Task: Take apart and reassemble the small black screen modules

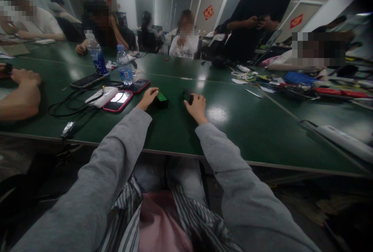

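Observation:
A small black box with a green circuit board (162,95) on its upper side rests on the dark green table. My left hand (147,98) grips this box at its left edge, fingertips on the rim near the board. To the right, across a short gap, my right hand (197,107) is closed around a small dark piece (187,95). Its shape is hard to make out, partly covered by my thumb and fingers. Both hands are low over the tabletop, forearms stretched forward in grey sleeves.
Left of my hands lie a pink-cased phone (118,101), another phone (139,86), black cables and two water bottles (125,67). Tangled wires and tools (309,84) cover the right side. A power strip (346,141) sits near the right edge. Several people are around the table.

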A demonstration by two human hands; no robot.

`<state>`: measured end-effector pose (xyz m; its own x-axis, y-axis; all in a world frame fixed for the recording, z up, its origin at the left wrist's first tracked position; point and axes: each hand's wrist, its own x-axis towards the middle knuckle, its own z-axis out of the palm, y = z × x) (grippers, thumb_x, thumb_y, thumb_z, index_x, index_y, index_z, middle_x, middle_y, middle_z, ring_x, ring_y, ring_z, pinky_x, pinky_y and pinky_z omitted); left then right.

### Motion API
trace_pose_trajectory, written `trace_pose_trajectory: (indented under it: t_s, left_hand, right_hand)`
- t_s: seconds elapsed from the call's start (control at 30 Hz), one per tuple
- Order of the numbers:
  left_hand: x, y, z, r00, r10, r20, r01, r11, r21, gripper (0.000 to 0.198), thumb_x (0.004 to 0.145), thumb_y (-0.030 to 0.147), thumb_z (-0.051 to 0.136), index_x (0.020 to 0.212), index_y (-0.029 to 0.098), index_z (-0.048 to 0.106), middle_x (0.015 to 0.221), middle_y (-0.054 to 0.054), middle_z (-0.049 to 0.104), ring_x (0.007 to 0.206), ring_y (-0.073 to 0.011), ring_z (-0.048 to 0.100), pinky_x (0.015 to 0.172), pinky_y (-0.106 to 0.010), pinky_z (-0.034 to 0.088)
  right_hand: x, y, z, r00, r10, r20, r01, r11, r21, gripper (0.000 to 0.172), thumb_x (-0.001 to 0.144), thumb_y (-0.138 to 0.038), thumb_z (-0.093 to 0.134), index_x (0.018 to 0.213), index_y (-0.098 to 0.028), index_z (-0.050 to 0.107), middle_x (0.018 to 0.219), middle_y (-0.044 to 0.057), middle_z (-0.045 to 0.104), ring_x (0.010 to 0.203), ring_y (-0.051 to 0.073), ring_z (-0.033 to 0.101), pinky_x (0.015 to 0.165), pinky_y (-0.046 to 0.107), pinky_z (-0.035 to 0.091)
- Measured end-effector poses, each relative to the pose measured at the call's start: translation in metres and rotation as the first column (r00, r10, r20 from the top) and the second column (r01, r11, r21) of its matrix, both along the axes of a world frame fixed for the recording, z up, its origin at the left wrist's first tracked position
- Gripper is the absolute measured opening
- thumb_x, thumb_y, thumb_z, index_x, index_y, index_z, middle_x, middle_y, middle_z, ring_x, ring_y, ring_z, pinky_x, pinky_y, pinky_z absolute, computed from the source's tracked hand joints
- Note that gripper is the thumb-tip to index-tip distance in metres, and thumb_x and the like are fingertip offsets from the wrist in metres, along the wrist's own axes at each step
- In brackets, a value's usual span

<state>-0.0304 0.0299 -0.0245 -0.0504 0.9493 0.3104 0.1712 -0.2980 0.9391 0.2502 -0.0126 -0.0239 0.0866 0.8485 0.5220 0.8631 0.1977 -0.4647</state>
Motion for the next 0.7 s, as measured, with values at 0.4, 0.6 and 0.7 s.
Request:
trace_pose_trajectory:
  t_s: [0.4,0.6,0.7]
  left_hand:
    - [0.002,-0.005,0.005,0.999,0.034,-0.034,-0.034,0.999,-0.010,0.024,0.091,0.022,0.063,0.112,0.016,0.073,0.117,-0.010,0.074,0.114,-0.0247,0.066,0.109,-0.043,0.048]
    - [0.002,-0.006,0.004,0.999,0.030,-0.040,-0.030,0.999,-0.011,0.024,0.091,0.026,0.065,0.112,0.017,0.074,0.117,-0.010,0.074,0.115,-0.0263,0.066,0.110,-0.045,0.048]
    - [0.002,-0.007,0.004,0.999,0.018,-0.030,-0.019,1.000,-0.014,0.025,0.091,0.026,0.065,0.112,0.017,0.074,0.117,-0.010,0.074,0.115,-0.0264,0.066,0.109,-0.045,0.049]
  right_hand:
    - [0.010,0.021,0.002,0.984,-0.029,-0.177,0.003,0.989,-0.145,0.058,0.088,-0.031,0.063,0.140,-0.008,0.050,0.123,0.023,0.066,0.119,0.038,0.064,0.103,0.056,0.051]
    - [-0.006,0.006,0.004,0.972,0.170,0.166,-0.183,0.981,0.068,0.060,0.089,-0.022,0.062,0.147,-0.011,0.049,0.149,0.021,0.050,0.145,0.039,0.040,0.121,0.062,0.034]
    - [-0.016,0.002,0.001,0.939,0.247,0.239,-0.262,0.964,0.033,0.063,0.092,-0.034,0.067,0.148,-0.013,0.049,0.156,0.022,0.041,0.150,0.042,0.030,0.121,0.065,0.030]
